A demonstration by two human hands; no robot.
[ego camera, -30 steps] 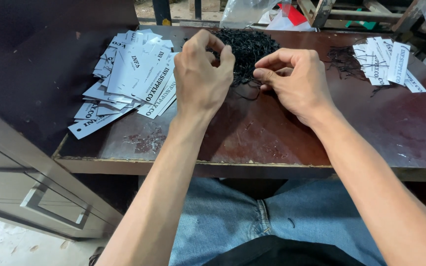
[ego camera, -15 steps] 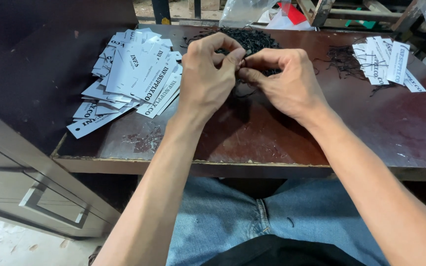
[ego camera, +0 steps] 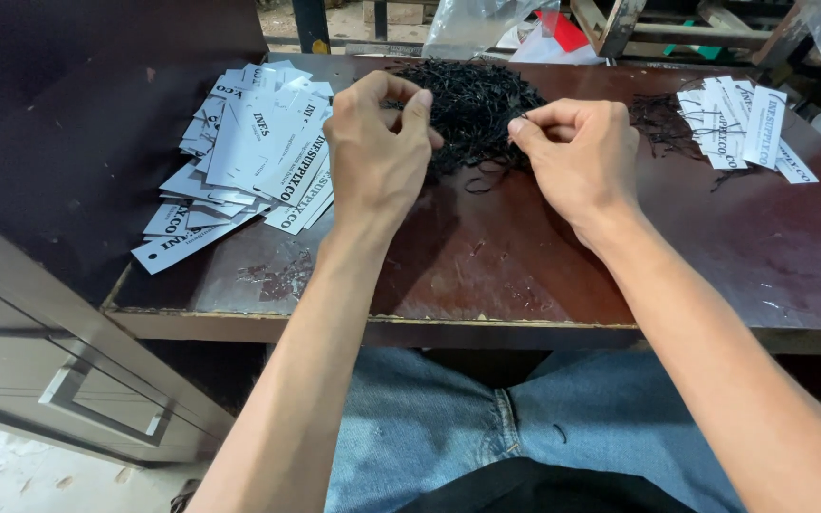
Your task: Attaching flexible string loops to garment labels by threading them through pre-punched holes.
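Both hands, left point(ego camera: 372, 157) and right point(ego camera: 577, 152), pinch strands, it seems, from the black string pile point(ego camera: 472, 104) at twelve o'clock on the tabletop point(ego camera: 525, 266); tags point(ego camera: 249, 161) at ten.

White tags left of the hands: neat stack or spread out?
Spread out. The white tags lie fanned and overlapping at mixed angles on the brown table, with several sticking out at the pile's lower edge.

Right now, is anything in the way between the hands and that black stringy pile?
Nothing visible. The left hand and right hand are right at the pile of black strings, fingers pinched at its near edge. The white tags lie off to the side.
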